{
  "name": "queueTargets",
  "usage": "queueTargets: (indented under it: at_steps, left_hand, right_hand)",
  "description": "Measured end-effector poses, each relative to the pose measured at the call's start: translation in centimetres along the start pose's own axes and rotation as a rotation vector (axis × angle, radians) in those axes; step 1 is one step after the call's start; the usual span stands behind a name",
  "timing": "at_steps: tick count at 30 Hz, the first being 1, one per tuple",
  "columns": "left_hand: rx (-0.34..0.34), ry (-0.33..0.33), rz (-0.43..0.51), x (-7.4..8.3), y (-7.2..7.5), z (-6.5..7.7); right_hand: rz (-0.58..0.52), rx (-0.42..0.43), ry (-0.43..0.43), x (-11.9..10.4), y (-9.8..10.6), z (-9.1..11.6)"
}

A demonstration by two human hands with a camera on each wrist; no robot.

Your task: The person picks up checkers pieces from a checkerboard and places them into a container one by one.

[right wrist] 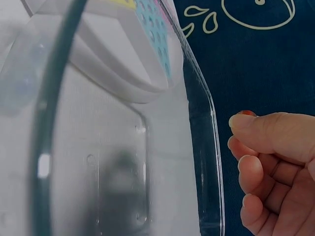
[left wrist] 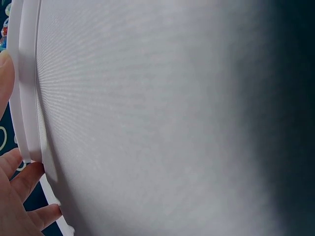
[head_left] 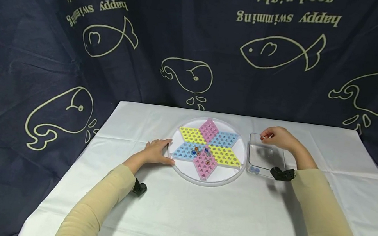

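Note:
A round white Chinese checkers board (head_left: pixel 182 168) with a pink, blue and yellow star lies on the table. My left hand (head_left: pixel 155 151) rests against its left rim, thumb and fingers spread; in the left wrist view the fingers (left wrist: pixel 28 181) touch the rim's side. My right hand (head_left: pixel 279 138) is over the far left part of a clear plastic box (head_left: pixel 284 161). Between thumb and fingertips it pinches a small reddish marble (right wrist: pixel 247 113), mostly covered by the thumb. Several marbles (head_left: pixel 207 162) sit on the pink and blue parts near the star's middle.
Light blue marbles (head_left: pixel 254 170) lie in the box's near left corner. The box stands just right of the board. A white cloth (head_left: pixel 176 219) covers the table, and a dark curtain (head_left: pixel 200 25) with fish and whale drawings hangs behind.

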State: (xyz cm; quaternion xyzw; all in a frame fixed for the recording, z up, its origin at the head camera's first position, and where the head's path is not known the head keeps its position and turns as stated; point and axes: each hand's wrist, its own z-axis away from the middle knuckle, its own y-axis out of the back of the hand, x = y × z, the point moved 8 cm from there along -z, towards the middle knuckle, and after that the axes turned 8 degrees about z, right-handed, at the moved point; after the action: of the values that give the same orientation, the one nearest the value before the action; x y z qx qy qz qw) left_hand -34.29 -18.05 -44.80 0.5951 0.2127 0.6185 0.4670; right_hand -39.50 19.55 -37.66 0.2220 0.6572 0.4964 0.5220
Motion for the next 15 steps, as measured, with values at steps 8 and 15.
queueTargets:
  at_steps: [8,15]
  left_hand:
    - [-0.005,0.007,0.001,0.0,0.0,0.0]
    - [-0.003,0.010,0.003,0.1,0.0,0.1]
  right_hand:
    - [-0.004,-0.002,-0.027,1.1,0.2,0.6]
    - [-0.026,-0.002,-0.044,1.9,0.2,0.9]
